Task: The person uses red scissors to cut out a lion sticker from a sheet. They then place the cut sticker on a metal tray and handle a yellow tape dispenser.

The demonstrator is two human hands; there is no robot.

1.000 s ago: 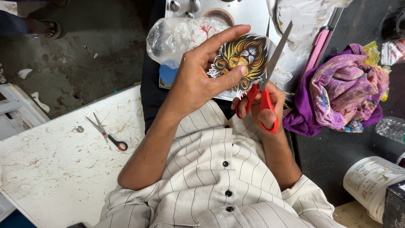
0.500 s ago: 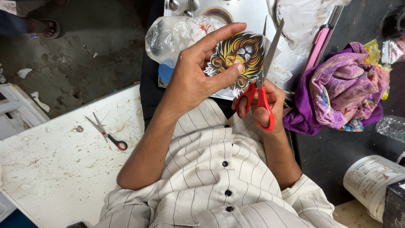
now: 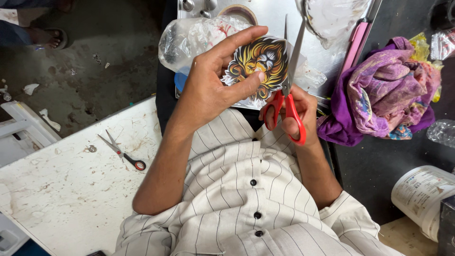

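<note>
The left hand [image 3: 208, 90] pinches a printed lion-face cutout [image 3: 258, 68] in a closed grip, thumb pressed on the picture's lower edge and fingers curled over its top. Just to the right of that grip, the right hand [image 3: 296, 114] holds red-handled scissors [image 3: 289, 90], fingers through the loops; the blades stand open in a narrow V, pointing away from the body, along the cutout's right edge (whether they actually bite the paper I cannot tell). Beyond the left grip lies a crumpled clear plastic bag [image 3: 194, 38] on a metal tray [image 3: 277, 14], with a roll of tape [image 3: 239, 10] farther off. To the right of the scissors sits a bundled purple cloth [image 3: 384, 90], and nearer the body on that side a white printed container [image 3: 422, 194]. Well to the left of the left hand, a white stained tabletop [image 3: 61, 189] carries a small pair of scissors [image 3: 121, 151] with black-and-red handles. Both forearms rise over a striped buttoned shirt [image 3: 246, 204].
</note>
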